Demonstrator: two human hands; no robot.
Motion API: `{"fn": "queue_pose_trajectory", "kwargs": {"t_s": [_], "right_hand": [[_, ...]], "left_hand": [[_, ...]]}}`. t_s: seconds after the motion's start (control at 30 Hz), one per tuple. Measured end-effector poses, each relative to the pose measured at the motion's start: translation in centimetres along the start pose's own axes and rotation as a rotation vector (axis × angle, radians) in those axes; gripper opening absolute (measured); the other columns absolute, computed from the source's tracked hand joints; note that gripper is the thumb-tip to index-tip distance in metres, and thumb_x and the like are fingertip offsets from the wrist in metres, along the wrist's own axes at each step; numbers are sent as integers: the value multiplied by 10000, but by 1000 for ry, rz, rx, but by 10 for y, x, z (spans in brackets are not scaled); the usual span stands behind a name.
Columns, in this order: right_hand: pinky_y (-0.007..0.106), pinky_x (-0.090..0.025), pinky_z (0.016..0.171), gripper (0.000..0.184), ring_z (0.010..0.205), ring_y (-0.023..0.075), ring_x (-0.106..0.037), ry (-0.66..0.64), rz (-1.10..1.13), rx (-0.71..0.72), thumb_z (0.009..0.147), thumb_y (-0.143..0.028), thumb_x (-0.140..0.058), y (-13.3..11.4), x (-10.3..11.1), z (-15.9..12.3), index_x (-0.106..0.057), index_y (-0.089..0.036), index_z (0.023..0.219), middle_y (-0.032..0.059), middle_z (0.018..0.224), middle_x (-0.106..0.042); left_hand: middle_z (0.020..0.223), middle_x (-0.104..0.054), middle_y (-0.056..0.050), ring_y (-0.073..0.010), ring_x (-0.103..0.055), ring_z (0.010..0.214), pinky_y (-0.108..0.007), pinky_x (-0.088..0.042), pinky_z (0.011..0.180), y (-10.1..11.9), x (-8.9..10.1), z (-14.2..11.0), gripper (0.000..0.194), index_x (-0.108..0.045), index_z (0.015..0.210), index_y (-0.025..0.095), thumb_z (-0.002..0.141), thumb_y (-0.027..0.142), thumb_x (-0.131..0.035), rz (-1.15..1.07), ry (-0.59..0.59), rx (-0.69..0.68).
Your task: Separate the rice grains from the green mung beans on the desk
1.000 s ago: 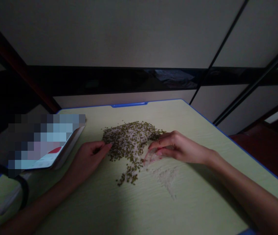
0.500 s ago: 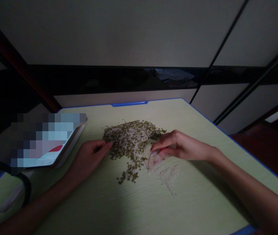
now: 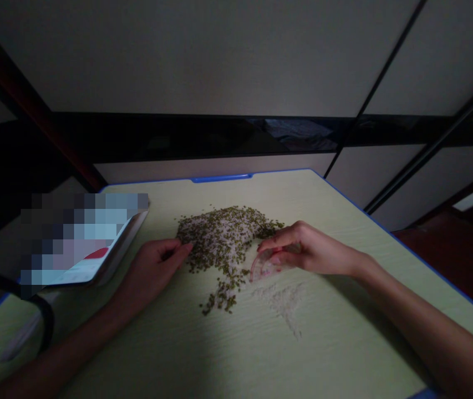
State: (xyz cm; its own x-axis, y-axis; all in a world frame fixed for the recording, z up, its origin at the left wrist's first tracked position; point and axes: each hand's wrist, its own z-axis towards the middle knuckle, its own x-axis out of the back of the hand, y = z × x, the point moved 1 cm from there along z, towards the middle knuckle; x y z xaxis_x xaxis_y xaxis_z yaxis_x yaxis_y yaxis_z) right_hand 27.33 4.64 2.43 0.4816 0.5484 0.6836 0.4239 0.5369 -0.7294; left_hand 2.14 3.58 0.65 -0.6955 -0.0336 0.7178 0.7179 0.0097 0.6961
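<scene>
Right hand reached in from the right side of the tabletop, its thumb and fingers pinched narrow on a clear plastic piece. Thin and see-through, with a curved edge and pinkish-red markings, the clear plastic piece was tilted, its curved edge pointing down and left. It was just right of a mixed heap of small green beans and pale grains, spread across the middle of the tabletop.

The left hand came in from the left, loosely curled, with its thumb at the heap's left edge. The curled fingers hid whatever might have been between them, so it could not be told whether this hand held anything.

A narrow trail of green beans ran from the heap toward the viewer. To its right, below the clear plastic piece, was a separate patch of pale grains, thinly scattered.

At the far left, a device with a lit screen leaned at an angle, much of it blurred into squares; a dark curved cord showed in front of it. The tabletop was pale yellow-green with a blue rim, and a blue handle was set in its far edge. Behind stood grey panels crossed by a glossy black band.
</scene>
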Motion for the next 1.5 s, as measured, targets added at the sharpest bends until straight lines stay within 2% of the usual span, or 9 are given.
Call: {"fn": "queue_pose_trajectory", "kwargs": {"t_s": [0.13,0.4,0.63,0.87,1.23,1.5], "right_hand": [[227,-461,595,248,682,132,-599,40,-20,-12,807,-134,-485,1,-1,1,-615,-95,1015,81,838,-659],[224,-421,577,245,646,121,-583,110,-165,14,802,-148,-496,-1,-5,3,-615,-127,1016,53,793,-668],[218,-424,592,245,682,121,-594,142,-161,24,796,-120,-499,0,-6,3,-618,-168,1004,23,820,-671],[202,-435,653,213,738,113,-609,166,-115,123,811,-119,-489,-3,-7,5,-635,-162,961,30,860,-674],[247,-444,676,246,746,136,-605,83,-96,72,830,-140,-476,-4,-6,4,-617,-121,1030,70,870,-669],[214,-452,668,216,764,122,-608,51,-7,95,822,-127,-490,-4,-3,4,-631,-116,984,65,881,-663]], "left_hand": [[397,-318,71,-86,-331,408,-219,-241,417,-1,0,0,344,-350,420,198,676,411,-437,0,-9,2],[408,-308,71,-86,-330,419,-219,-246,427,-1,0,0,341,-354,426,195,692,394,-431,-2,-15,-4],[420,-306,71,-83,-332,424,-216,-244,430,-5,-2,2,339,-360,435,194,694,403,-421,2,-23,0],[413,-299,73,-83,-332,421,-218,-249,432,-4,-1,1,345,-348,430,196,692,410,-415,25,-16,3],[407,-315,73,-84,-344,416,-215,-254,423,-4,-1,2,343,-366,428,195,679,423,-421,21,-14,-3],[418,-303,73,-83,-333,417,-217,-244,423,-7,-1,3,343,-357,441,196,692,423,-409,30,-23,-5]]}}
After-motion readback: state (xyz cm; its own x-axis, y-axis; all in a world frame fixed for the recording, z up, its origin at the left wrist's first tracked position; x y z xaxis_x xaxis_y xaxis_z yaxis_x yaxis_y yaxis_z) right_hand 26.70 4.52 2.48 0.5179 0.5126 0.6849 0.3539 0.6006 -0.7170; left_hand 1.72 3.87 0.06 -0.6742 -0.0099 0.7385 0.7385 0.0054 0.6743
